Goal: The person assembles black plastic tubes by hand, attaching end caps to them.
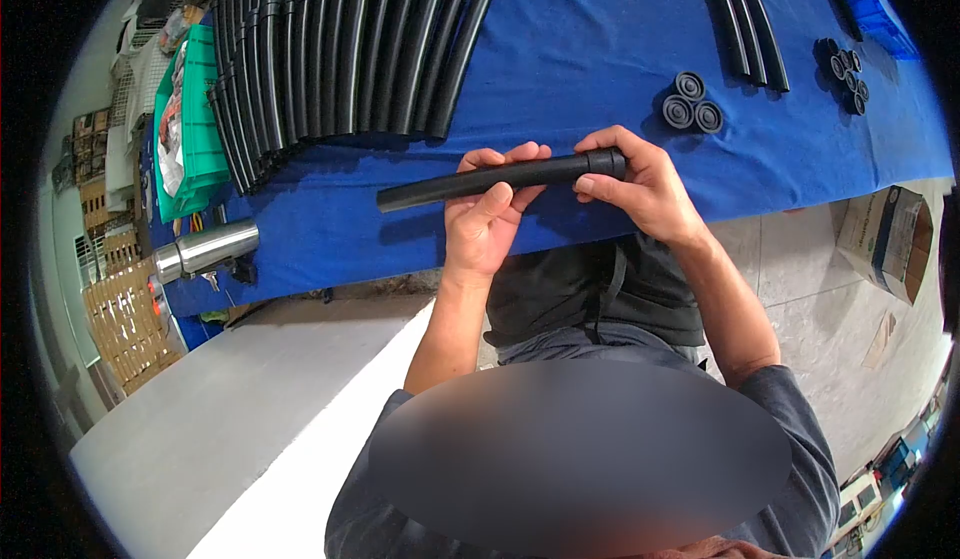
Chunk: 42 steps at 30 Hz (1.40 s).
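Black tube (548, 172), left fingers (488, 204) half-curled around, right fingers (608, 192) clasping

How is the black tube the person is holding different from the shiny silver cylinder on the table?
The black tube is dark, while the silver cylinder is bright and metallic. The black tube is thinner and looks longer; the silver cylinder is fatter. The left hand and right hand hold the black tube, while the silver cylinder lies on the blue cloth. Both are long, rounded shapes.
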Tool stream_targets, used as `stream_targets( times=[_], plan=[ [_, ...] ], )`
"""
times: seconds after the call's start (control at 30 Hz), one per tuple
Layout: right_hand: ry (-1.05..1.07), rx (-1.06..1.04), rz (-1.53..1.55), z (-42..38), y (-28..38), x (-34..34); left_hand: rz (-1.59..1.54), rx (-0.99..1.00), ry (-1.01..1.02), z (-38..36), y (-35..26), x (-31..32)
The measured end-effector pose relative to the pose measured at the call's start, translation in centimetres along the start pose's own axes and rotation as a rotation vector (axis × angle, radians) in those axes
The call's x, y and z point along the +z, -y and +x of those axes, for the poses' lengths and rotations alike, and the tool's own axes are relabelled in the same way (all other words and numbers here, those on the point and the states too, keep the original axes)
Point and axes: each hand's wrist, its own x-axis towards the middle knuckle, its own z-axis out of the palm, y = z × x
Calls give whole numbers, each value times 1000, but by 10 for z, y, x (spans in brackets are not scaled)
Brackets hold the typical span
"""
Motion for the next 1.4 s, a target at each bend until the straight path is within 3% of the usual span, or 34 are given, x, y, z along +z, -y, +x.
stream_targets(
  times=[0.6,0.73,0.8,0.87,0.9,1.0,1.03,1.17,1.4],
  plan=[
    [-70,-119,-268,-5,3,5,17,-1,-13,-2,1,-2],
    [-75,-113,-155,-4,4,5,87,-67,-69,-3,-5,9],
    [-82,-69,19,-4,4,5,377,-249,-81,-13,-15,20],
    [-79,-76,-6,-3,4,3,801,-445,-32,-28,-25,33],
    [-78,-76,-17,-3,3,3,1172,-322,-10,-34,-32,56],
    [-35,-82,-30,-5,7,4,1813,575,296,-23,-56,73],
    [-23,-82,-10,-5,6,3,1928,661,300,-16,-64,82],
    [12,-79,62,-5,2,-1,2130,388,351,-9,-63,64],
    [29,-145,-106,-2,-2,-1,2169,365,368,-13,-66,57]
  ],
)
